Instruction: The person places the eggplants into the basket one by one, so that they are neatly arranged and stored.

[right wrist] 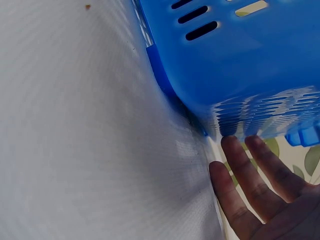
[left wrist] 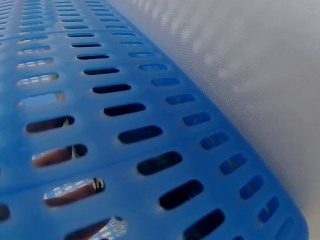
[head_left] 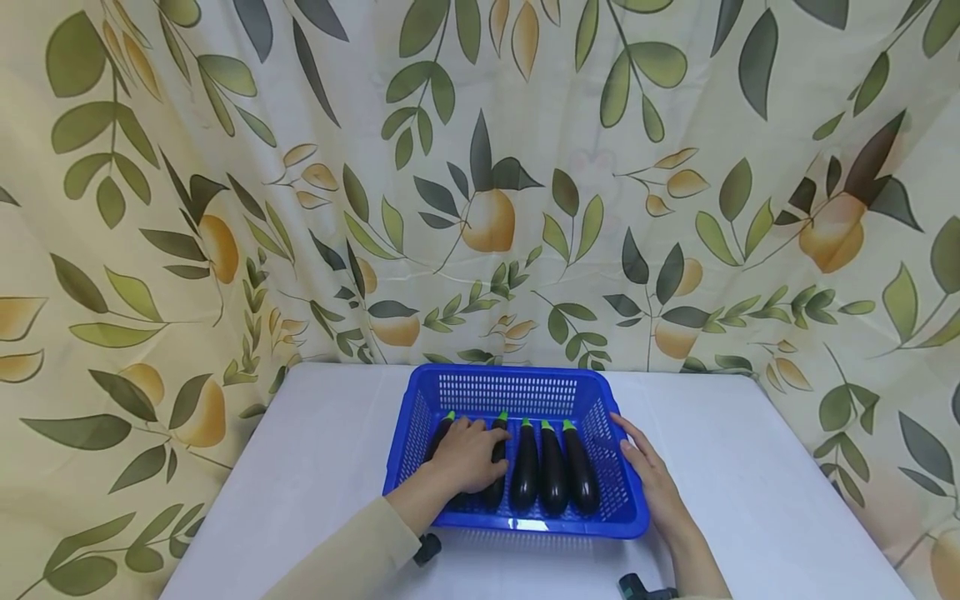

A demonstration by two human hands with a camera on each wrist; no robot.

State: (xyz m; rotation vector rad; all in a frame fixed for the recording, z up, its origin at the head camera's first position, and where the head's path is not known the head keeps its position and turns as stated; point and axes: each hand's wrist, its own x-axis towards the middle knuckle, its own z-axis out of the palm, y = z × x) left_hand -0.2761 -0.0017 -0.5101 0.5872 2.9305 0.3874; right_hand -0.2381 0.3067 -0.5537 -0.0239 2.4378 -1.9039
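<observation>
A blue plastic basket (head_left: 517,523) with slotted walls holds several dark purple eggplants (head_left: 553,471) lying side by side, green stem ends toward the back. Inside its left half my left hand (head_left: 467,458) grips an eggplant (head_left: 497,454), with index finger and thumb across it and the other fingers bent; the palm side is hidden. Another eggplant (head_left: 441,435) shows left of that hand. My right hand (head_left: 656,483) is at the basket's right side, fingertips at the rim and wall. In the right wrist view its fingers (right wrist: 255,187) are extended beside the basket wall.
The basket stands on a table with a white cloth (head_left: 705,433). A leaf-and-fruit patterned curtain (head_left: 491,292) hangs behind and on both sides. Dark wrist cameras show below the left hand and beside the right wrist.
</observation>
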